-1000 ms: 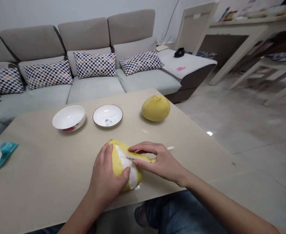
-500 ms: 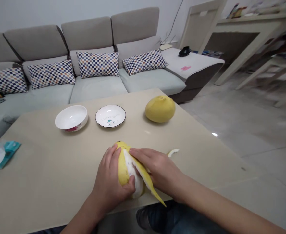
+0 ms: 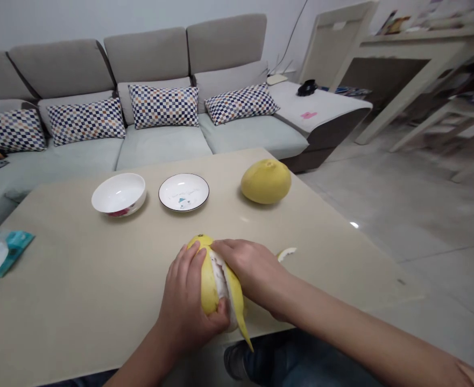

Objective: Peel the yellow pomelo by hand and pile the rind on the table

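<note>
"Which step is this?"
"Peeling, it seems. My left hand (image 3: 186,293) clasps the fruit (image 3: 210,289) at the near edge of the table (image 3: 99,279); my right hand (image 3: 255,271) covers the peel flap (image 3: 237,295), pinching or not, I can't tell."
"Next?"
"Probably steady left, outward pull."

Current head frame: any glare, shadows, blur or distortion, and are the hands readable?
Head view: small bright glint on the floor; soft shadows under the bowl and whole yellow fruit; stool at the right edge looks smeared and stretched. Also head view: left hand, right hand and partly peeled fruit are readable, though the right fingertips are largely hidden.
</note>
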A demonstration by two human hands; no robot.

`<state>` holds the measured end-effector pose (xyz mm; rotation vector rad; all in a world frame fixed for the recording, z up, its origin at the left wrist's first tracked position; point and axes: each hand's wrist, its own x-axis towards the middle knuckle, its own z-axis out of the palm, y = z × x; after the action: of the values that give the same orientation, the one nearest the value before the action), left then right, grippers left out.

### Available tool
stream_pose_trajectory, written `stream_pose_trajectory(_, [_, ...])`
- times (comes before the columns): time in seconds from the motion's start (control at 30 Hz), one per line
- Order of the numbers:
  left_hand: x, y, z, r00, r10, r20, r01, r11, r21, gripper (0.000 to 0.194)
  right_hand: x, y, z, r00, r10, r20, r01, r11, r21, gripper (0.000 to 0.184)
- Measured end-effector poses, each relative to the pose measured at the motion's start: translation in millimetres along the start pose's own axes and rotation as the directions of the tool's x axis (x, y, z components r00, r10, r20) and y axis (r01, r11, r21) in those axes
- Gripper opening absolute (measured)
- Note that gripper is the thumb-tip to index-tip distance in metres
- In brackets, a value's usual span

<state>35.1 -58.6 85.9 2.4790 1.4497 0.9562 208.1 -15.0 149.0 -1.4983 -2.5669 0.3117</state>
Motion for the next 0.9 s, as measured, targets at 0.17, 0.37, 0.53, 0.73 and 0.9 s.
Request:
stream_pose_trajectory(0.17, [-3, -1, 2.7, 1.000, 0.007, -0.003, -0.007, 1.000, 0.002, 0.080, 6, -4, 0, 0.997, 0.026, 0.068, -0.024, 0.999, -0.026, 0.018])
stream_pose_trajectory(0.37, [-3, -1, 5.0, 0.999, 0.016, -0.037, -0.016, 1.000, 0.006, 0.077, 3, 5, 10, 0.999, 0.040, -0.019, -0.040, 0.999, 0.003, 0.018])
stream_pose_trajectory(0.53, [-2, 1, 3.9, 0.998, 0.039, -0.045, -0.038, 0.999, 0.021, 0.077, -2, 10, 8, 0.995, 0.063, -0.074, -0.055, 0.992, 0.116, 0.020])
stream_pose_trajectory(0.73, [-7, -2, 3.7, 0.996, 0.067, -0.056, -0.066, 0.998, 0.023, 0.075, 4, 0, -2, 0.997, 0.020, 0.069, -0.020, 1.000, 0.000, 0.017])
stream_pose_trajectory(0.9, [-8, -1, 4.9, 0.996, 0.047, -0.075, -0.047, 0.999, -0.002, 0.076, 7, 1, 9, 1.000, 0.009, 0.013, -0.009, 1.000, 0.011, 0.020])
